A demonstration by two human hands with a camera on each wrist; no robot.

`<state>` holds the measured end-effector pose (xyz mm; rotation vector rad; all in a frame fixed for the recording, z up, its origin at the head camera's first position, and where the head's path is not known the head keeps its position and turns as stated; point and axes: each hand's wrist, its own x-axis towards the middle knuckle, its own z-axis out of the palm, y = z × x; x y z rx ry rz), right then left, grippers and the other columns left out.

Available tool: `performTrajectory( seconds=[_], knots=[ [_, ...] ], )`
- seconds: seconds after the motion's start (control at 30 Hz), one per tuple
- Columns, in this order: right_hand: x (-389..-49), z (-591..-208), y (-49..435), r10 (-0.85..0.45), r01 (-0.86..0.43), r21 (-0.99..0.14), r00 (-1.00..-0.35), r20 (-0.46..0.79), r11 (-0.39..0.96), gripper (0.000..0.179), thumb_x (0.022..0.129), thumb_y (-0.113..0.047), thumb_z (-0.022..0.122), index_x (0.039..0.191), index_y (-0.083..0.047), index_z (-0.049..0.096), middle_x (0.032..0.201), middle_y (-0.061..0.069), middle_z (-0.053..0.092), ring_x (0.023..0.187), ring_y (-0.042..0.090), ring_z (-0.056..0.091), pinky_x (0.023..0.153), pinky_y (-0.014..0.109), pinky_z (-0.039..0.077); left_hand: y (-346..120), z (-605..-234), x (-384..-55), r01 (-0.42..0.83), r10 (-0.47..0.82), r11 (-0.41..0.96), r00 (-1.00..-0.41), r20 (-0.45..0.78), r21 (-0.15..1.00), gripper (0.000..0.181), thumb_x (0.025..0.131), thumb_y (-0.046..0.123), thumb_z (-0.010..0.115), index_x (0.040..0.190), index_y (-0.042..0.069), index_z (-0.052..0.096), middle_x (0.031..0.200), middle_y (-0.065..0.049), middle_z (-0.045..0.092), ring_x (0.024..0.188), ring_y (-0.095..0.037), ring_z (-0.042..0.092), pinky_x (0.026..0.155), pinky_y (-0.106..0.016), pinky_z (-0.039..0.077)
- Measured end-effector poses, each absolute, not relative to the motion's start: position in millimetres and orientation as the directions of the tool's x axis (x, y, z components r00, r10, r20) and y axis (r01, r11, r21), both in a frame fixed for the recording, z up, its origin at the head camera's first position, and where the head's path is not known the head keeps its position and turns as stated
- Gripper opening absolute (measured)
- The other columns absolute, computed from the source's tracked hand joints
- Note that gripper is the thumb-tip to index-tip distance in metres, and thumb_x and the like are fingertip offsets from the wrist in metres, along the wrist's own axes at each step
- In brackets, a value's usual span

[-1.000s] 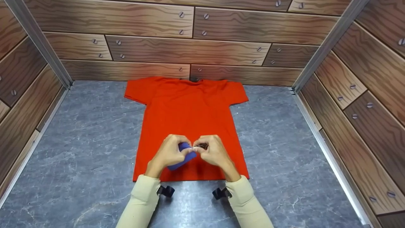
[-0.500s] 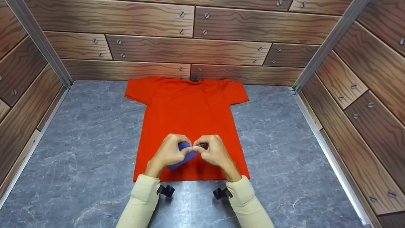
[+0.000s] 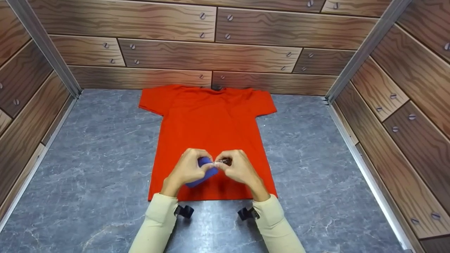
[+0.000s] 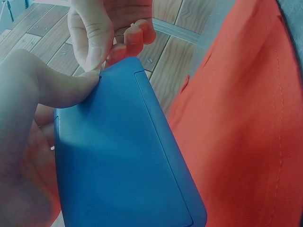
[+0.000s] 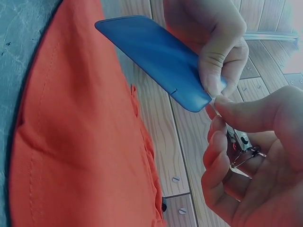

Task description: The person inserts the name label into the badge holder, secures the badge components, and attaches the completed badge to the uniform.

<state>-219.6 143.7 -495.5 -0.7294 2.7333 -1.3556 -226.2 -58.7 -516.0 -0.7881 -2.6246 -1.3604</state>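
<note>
A red T-shirt [image 3: 211, 126] lies spread flat on the floor, and both hands are over its lower part. My left hand [image 3: 188, 170] grips a flat blue phone-shaped device [image 4: 113, 156] with rounded corners and seam lines, held tilted. Its thumb and a finger pinch near the device's corner. My right hand [image 3: 239, 168] pinches a thin pale strip [image 5: 216, 109] at that same corner, with its fingertips close to the left thumb. Within its curled fingers sits a small silvery metal piece [image 5: 241, 141] with a wire ring; its exact kind is unclear.
Wood-patterned walls [image 3: 168, 56] stand at the back and both sides, with metal corner posts [image 3: 365, 52]. The grey marbled floor [image 3: 91, 151] runs around the shirt. A dark item [image 3: 217, 88] lies at the shirt's neckline. Small black cameras [image 3: 184, 212] are strapped to the wrists.
Both hands stay nearly in place with the blue device between them. The metal piece inside the right hand has shifted very slightly.
</note>
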Motion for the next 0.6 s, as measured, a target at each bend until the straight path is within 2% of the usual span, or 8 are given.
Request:
performTrajectory(
  seconds=[0.4, 0.6],
  knots=[
    [-221.3, -494.1, 146.8, -0.411, -0.386, -0.785, -0.893, 0.185, 0.485, 0.005, 0.092, -0.015, 0.078, 0.091, -0.010, 0.078, 0.085, 0.003, 0.076, 0.074, 0.010, 0.063, 0.070, 0.021, 0.054, -59.2, -517.4, -226.9, 0.475, 0.405, 0.464, -0.864, 0.298, 0.747, 0.006, 0.088, 0.014, 0.078, 0.087, 0.008, 0.078, 0.085, -0.002, 0.076, 0.074, -0.013, 0.064, 0.067, -0.027, 0.056],
    [-222.1, -492.9, 152.2, -0.404, -0.366, -0.800, -0.899, 0.171, 0.476, 0.008, 0.095, -0.011, 0.074, 0.099, -0.005, 0.078, 0.091, 0.005, 0.076, 0.076, 0.012, 0.064, 0.072, 0.022, 0.055, -59.3, -517.4, -227.0, 0.468, 0.410, 0.457, -0.865, 0.288, 0.756, 0.004, 0.090, 0.013, 0.077, 0.087, 0.010, 0.078, 0.084, -0.001, 0.076, 0.072, -0.012, 0.063, 0.065, -0.026, 0.055]
  ],
)
